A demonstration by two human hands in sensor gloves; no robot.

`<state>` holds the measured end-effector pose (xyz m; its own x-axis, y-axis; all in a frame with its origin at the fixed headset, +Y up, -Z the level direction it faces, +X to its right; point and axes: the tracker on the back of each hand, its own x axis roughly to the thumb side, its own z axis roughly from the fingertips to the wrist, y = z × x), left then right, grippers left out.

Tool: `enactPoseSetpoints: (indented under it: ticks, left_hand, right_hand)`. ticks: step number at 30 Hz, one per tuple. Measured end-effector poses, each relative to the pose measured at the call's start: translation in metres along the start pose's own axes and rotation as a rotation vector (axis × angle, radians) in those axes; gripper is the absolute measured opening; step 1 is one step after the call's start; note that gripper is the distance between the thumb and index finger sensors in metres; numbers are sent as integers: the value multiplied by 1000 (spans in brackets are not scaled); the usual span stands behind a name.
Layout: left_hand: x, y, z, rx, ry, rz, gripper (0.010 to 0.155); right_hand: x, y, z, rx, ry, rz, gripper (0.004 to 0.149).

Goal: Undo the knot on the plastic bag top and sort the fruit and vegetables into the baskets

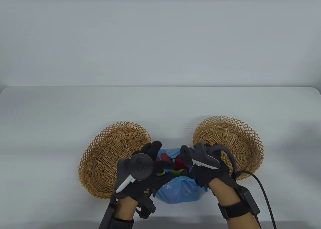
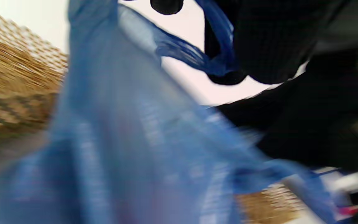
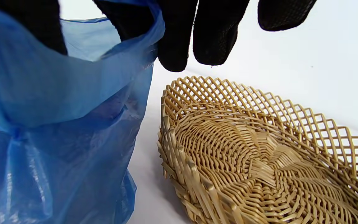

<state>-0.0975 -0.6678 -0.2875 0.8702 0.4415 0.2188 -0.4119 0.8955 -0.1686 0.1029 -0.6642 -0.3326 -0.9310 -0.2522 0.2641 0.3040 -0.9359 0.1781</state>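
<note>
A blue plastic bag (image 1: 179,191) stands between two wicker baskets, its mouth spread apart with red produce (image 1: 178,164) showing inside. My left hand (image 1: 150,163) holds the bag's left edge; in the left wrist view black fingers (image 2: 228,77) pinch a twisted strip of the bag (image 2: 191,56). My right hand (image 1: 198,171) grips the bag's right edge; in the right wrist view gloved fingers (image 3: 135,28) hold a fold of the blue plastic (image 3: 57,93). The left basket (image 1: 105,158) and the right basket (image 1: 240,143) hold nothing.
A black cable (image 1: 263,188) runs from my right wrist to the bottom edge. The white table (image 1: 160,108) stretches behind the baskets to its far edge. The right wrist view looks into the right basket (image 3: 259,161).
</note>
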Motion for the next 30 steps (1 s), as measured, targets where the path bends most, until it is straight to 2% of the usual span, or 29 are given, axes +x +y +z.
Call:
enactPoseSetpoints:
  ticks: [2,6,11,14,19,22,25,30]
  left_hand:
    - [-4,-5,-5,-48,48,-63,45]
    - [-13,-8,-12,-48,179,-136,50]
    - [-19,-10,-17,26,321,-185,54]
    - [-20,-10,-19,68,394,-216,52]
    - [-14,-9,-17,115,409,-315,44]
    - [-8,-11,-16,86,357,-376,58]
    - [-3,-14,-17,-1,322,-471,87]
    - [-6,-12,-15,-46,299,-455,96]
  right_hand:
    - [1,-1,2,-2,0,12,90]
    - [5,-4,4,-11,1,45,88]
    - [11,-7,9,-30,10,104,91]
    - [16,-10,13,-43,2,121,93]
    - [19,-10,14,-42,5,139,93]
    - [16,-8,12,-7,19,135,95]
    - [11,-3,7,19,33,119,100]
    - [1,3,1,60,49,94,107]
